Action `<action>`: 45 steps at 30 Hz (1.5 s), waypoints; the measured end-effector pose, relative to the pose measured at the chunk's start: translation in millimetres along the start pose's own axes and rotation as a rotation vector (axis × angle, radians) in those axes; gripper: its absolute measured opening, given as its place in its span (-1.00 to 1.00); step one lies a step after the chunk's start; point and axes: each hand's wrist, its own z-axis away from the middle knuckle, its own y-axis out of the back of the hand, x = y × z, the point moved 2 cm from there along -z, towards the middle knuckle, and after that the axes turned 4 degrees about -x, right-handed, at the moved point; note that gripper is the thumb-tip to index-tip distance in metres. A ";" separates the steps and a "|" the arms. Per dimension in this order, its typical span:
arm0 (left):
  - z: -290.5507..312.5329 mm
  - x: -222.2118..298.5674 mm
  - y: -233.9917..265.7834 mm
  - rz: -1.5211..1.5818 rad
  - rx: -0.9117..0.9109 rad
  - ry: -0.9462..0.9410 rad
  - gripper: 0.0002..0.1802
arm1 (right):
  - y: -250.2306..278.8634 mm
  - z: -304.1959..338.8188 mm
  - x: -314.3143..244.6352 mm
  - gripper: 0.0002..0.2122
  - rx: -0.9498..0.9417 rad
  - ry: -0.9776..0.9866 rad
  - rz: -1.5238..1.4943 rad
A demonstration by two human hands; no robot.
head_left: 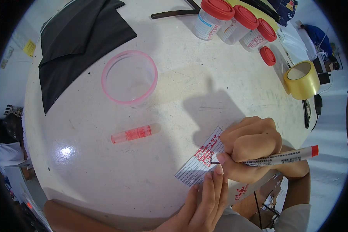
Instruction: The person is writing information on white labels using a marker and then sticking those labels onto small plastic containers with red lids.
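Observation:
My right hand [251,145] is closed around a white marker [290,157] with a red end, its tip down on a lined paper label [188,174]. Red handwriting covers the middle of that label. Fingers of my left hand [205,201] lie stretched out at the label's lower edge, close to the marker tip. Left of the label, a small clear tube with red marking [138,133] lies on its side. Beyond it stands a clear plastic cup [132,103] with a pink rim. Part of the label is hidden under my right hand.
Clear jars with red lids [208,27] stand at the far right, beside a loose red lid [267,56]. A yellow tape roll [305,91] and a dark cutter [306,114] lie near the right edge. Black sheets [73,46] cover the far left of the white table [85,170].

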 end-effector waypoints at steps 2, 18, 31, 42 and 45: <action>0.0 0.3 -0.2 0.003 0.000 -0.002 -0.55 | 0.9 -0.1 -0.2 -0.65 -0.014 -0.001 -0.012; 1.4 1.6 -0.7 -0.022 0.010 -0.003 -0.55 | 2.2 1.0 -1.3 -0.65 -0.007 -0.032 0.009; -0.4 1.0 -0.7 0.014 0.000 0.002 -0.57 | 0.5 2.2 -0.9 -0.65 0.004 -0.033 0.032; 0.7 2.8 -2.5 -0.004 0.034 0.022 -0.59 | -0.8 4.1 -2.1 -0.67 -0.047 0.014 -0.040; 0.2 3.9 -2.1 0.025 0.038 0.001 -0.59 | 0.1 5.3 -4.3 -0.67 -0.002 -0.011 -0.047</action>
